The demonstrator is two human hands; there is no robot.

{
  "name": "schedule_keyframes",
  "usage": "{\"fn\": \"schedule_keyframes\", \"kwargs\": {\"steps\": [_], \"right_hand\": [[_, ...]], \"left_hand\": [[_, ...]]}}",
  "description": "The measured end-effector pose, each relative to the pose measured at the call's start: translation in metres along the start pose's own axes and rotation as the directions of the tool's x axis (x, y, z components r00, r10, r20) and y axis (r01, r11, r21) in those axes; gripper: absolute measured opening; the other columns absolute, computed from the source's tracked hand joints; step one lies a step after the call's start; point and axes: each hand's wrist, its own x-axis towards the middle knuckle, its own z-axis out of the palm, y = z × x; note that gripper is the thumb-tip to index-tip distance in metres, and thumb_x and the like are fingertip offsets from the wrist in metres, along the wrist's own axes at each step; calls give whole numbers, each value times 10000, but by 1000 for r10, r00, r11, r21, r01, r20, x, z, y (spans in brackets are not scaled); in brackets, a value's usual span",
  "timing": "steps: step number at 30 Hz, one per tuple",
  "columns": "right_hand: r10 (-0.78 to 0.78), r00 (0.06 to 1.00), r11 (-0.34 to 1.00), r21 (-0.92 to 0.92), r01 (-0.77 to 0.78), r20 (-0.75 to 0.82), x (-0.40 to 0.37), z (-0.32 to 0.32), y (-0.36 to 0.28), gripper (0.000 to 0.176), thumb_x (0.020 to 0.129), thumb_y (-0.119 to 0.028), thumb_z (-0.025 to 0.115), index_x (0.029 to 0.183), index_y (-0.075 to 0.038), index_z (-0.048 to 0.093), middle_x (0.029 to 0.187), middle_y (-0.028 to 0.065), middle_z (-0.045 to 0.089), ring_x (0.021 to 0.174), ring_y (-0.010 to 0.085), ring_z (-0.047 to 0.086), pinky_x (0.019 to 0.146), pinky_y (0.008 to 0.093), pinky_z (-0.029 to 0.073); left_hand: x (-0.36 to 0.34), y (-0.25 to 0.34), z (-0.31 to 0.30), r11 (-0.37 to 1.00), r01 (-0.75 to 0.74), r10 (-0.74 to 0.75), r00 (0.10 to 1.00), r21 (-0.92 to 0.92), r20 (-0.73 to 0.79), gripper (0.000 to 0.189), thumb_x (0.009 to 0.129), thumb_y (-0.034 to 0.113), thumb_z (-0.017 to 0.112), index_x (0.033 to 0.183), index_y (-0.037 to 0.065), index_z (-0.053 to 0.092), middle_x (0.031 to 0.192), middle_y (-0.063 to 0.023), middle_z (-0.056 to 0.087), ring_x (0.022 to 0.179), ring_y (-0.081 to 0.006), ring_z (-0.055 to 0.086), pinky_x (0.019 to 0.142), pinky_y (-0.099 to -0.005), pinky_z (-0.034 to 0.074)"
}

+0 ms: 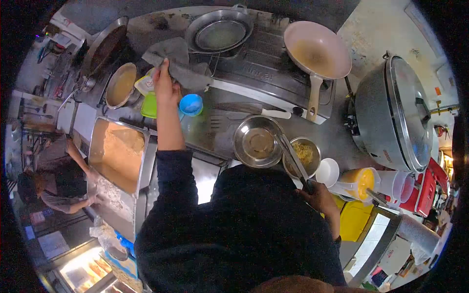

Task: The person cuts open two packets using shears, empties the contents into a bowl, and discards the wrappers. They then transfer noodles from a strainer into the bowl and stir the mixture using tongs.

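The left hand (166,88) is clamped on a grey cloth (181,66) at the near edge of the stove (266,63); the right hand (320,199), well apart from it, is closed around the tongs (296,160). The tongs slant across the bowl of yellow food (304,153), their tips near the rim of the steel bowl (242,145) beside it; whether they touch either cannot be told. Just beside the left wrist stand a blue cup (191,104) and a green container (148,106). A knife (276,114) lies on the surface (337,139) beyond the steel bowl. A white bowl (327,172) sits near the right hand. The stove carries a wok (192,36) and a pink pan (318,41), with a large cooker (373,105) to the right. At far left, a co-worker's hands (92,197) reach into a metal tray (133,220).
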Motion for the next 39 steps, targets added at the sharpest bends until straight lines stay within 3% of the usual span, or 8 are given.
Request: {"fn": "schedule_keyframes", "kwargs": {"steps": [9, 19, 21, 24, 26, 31, 36, 39], "right_hand": [[36, 999, 996, 86, -32, -38, -5, 6, 4, 401, 872, -351, 722, 989, 29, 665, 787, 176, 672, 660, 239, 584, 642, 407, 468], [-113, 979, 978, 153, 140, -170, -5, 10, 10, 378, 868, -326, 723, 972, 31, 653, 732, 177, 651, 631, 287, 592, 624, 399, 469], [-64, 992, 989, 130, 77, -105, -5, 5, 13, 350, 870, -312, 722, 943, 22, 651, 705, 163, 645, 603, 281, 589, 613, 396, 474], [43, 997, 992, 125, -35, -64, -7, -9, 12, 303, 879, -296, 715, 898, 1, 657, 681, 131, 642, 555, 234, 579, 583, 379, 479], [82, 991, 979, 196, -61, -105, -8, -19, 3, 279, 887, -291, 709, 882, -15, 663, 669, 105, 643, 535, 186, 573, 559, 353, 477], [139, 829, 859, 482, 171, -542, 48, -39, -4, 243, 909, -292, 694, 913, -49, 698, 688, 34, 643, 564, 87, 579, 541, 262, 467], [112, 564, 811, 403, 423, -818, 161, -52, -33, 278, 868, -263, 746, 933, 5, 713, 727, 57, 681, 614, 117, 611, 566, 279, 476], [128, 724, 630, 620, 468, -677, 182, -56, -63, 258, 851, -227, 760, 923, 15, 712, 686, 41, 660, 605, 127, 613, 552, 269, 473]], "left_hand": [[56, -59, 18, 999, 14, -22, 989, -52, -148, 285, 902, 316, 679, 1110, 144, 587, 935, -25, 636, 602, -129, 577, 404, -255, 395], [103, -66, 19, 906, 280, -244, 958, -316, 149, 583, 923, 520, 336, 1269, 107, 558, 1241, -87, 627, 1176, -288, 565, 1029, -475, 427], [149, -103, -21, 730, 525, 68, 582, -438, 811, 534, 918, 500, 358, 1230, 123, 572, 1211, -67, 638, 1149, -267, 577, 953, -443, 466], [161, -98, -31, 780, 564, -89, 531, -272, 843, 345, 900, 396, 465, 1112, 160, 602, 1114, -11, 658, 1020, -204, 608, 720, -293, 482], [160, -98, -23, 876, 474, -443, 865, -89, 235, 268, 902, 359, 523, 1069, 170, 616, 1087, 1, 661, 964, -177, 616, 651, -237, 451], [150, -100, -3, 969, 246, -240, 900, 29, 363, 239, 912, 336, 624, 1070, 158, 639, 990, 7, 649, 873, -166, 599, 664, -259, 481], [213, -120, -3, 859, 470, -504, 846, 203, 176, 285, 910, 292, 659, 1139, 126, 622, 1073, -11, 623, 961, -177, 593, 723, -292, 523], [198, -111, 2, 913, 325, -381, 896, 248, 228, 287, 894, 287, 681, 1125, 130, 616, 1101, -21, 602, 967, -173, 585, 736, -274, 529]]}}
